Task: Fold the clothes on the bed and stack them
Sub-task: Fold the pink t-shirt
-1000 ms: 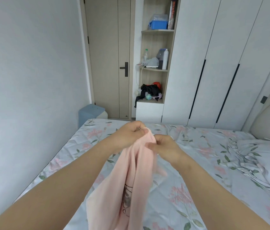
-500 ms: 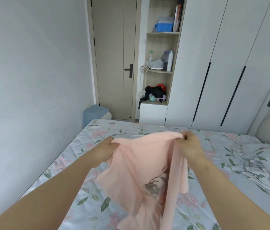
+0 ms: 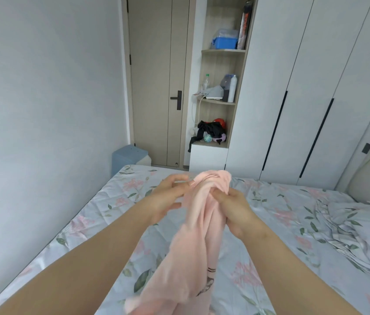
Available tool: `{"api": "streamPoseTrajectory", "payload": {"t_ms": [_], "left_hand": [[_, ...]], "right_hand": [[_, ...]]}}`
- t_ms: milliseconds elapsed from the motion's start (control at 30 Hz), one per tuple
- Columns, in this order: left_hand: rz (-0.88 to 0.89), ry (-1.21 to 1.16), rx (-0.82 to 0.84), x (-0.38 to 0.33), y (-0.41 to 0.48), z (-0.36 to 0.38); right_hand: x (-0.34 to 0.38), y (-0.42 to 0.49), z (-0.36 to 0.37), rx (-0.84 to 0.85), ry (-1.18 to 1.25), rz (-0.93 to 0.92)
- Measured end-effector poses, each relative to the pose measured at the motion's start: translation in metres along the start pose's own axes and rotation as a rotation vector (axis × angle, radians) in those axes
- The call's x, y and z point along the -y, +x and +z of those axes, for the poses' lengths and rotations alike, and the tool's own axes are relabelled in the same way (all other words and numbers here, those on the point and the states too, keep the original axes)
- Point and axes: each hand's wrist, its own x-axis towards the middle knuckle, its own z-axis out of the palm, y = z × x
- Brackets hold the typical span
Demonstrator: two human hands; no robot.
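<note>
A pale pink cloth garment (image 3: 202,223) with a small dark print low on its front hangs in the lower centre of the frame, held up in the air above the bed (image 3: 270,223), a mattress under a white sheet printed with pink flowers and green leaves. The cloth is gathered into a narrow rope, not spread, so no edge or corner is laid out for folding yet. The right hand (image 3: 231,205), just right of centre, has its fingers curled round the bunched top of the garment and carries its weight, which is why the rest drops in long folds toward the bottom edge. The left hand (image 3: 170,196), just left of centre, lies against the top hem with one fingertip on the cloth; whether it pinches the hem or only touches it I cannot tell, as the fingers are blurred. It seems placed to find a second hold so the top edge can be drawn wide. No folded stack shows, so the task looks to be at an early stage. A crumpled floral quilt (image 3: 357,226) lies at the right edge of the frame
</note>
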Motion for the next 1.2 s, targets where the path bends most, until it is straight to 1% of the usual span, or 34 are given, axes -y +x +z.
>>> {"api": "streamPoseTrajectory", "payload": {"t_ms": [67,133,167,200,233,300,367,433,500,567,600,633,700,733,800,833,867,933,1000,1033,1100,1167,1200], "left_hand": [[-0.077,0.085,0.082,0.02,-0.008,-0.005],[-0.149,0.108,0.23,0.038,-0.018,-0.004],[-0.162,0.116,0.3,0.045,-0.022,-0.001],[-0.158,0.132,0.334,0.052,-0.025,0.003],[-0.143,0.149,0.311,0.058,-0.024,0.007],[-0.097,0.145,0.113,0.059,-0.02,0.01],[-0.075,0.103,-0.056,0.051,-0.013,0.005],[-0.03,0.135,-0.105,0.038,-0.009,-0.004],[0.037,0.243,-0.104,0.022,-0.007,-0.008],[0.124,0.38,-0.112,0.009,-0.003,-0.006],[0.164,0.451,-0.101,0.003,-0.002,-0.002],[0.199,0.513,-0.071,-0.002,0.0,0.003],[0.253,0.582,-0.006,-0.008,0.002,0.014],[0.272,0.595,0.009,-0.009,0.002,0.019],[0.29,0.586,0.017,-0.011,0.002,0.026],[0.29,0.571,0.011,-0.011,0.002,0.028],[0.28,0.558,0.001,-0.012,0.002,0.028],[0.239,0.51,-0.001,-0.011,-0.001,0.024],[0.185,0.476,0.067,-0.006,-0.006,0.017],[0.157,0.505,0.115,0.0,-0.008,0.012],[0.096,0.673,0.186,0.013,-0.011,0.005],[0.047,0.809,0.143,0.026,-0.012,0.0],[0.029,0.809,0.094,0.03,-0.011,-0.003]], "right_hand": [[0.009,0.003,-0.002,-0.082,0.123,0.057],[0.019,0.005,-0.003,-0.148,0.213,0.089],[0.024,0.006,-0.003,-0.179,0.252,0.102],[0.029,0.006,-0.004,-0.205,0.29,0.111],[0.032,0.006,-0.006,-0.222,0.319,0.115],[0.038,0.008,-0.014,-0.274,0.329,0.112],[0.04,0.008,-0.03,-0.347,0.275,0.112],[0.033,0.008,-0.047,-0.436,0.179,0.092],[0.021,0.007,-0.057,-0.507,0.064,0.021],[0.007,0.009,-0.059,-0.561,-0.157,-0.051],[0.004,0.008,-0.056,-0.548,-0.293,-0.083],[0.002,0.008,-0.051,-0.496,-0.41,-0.135],[0.005,-0.001,-0.037,-0.299,-0.576,-0.23],[0.007,-0.006,-0.028,-0.169,-0.591,-0.23],[0.008,-0.013,-0.016,0.101,-0.471,-0.12],[0.006,-0.015,-0.013,0.196,-0.406,-0.077],[0.002,-0.016,-0.012,0.225,-0.395,-0.073],[0.0,-0.015,-0.013,0.123,-0.451,-0.124],[-0.001,-0.01,-0.016,0.008,-0.448,-0.165],[0.0,-0.009,-0.017,-0.018,-0.415,-0.173],[0.007,-0.008,-0.017,-0.056,-0.36,-0.195],[0.013,-0.006,-0.02,-0.146,-0.36,-0.228],[0.015,-0.005,-0.023,-0.222,-0.385,-0.253]]}}
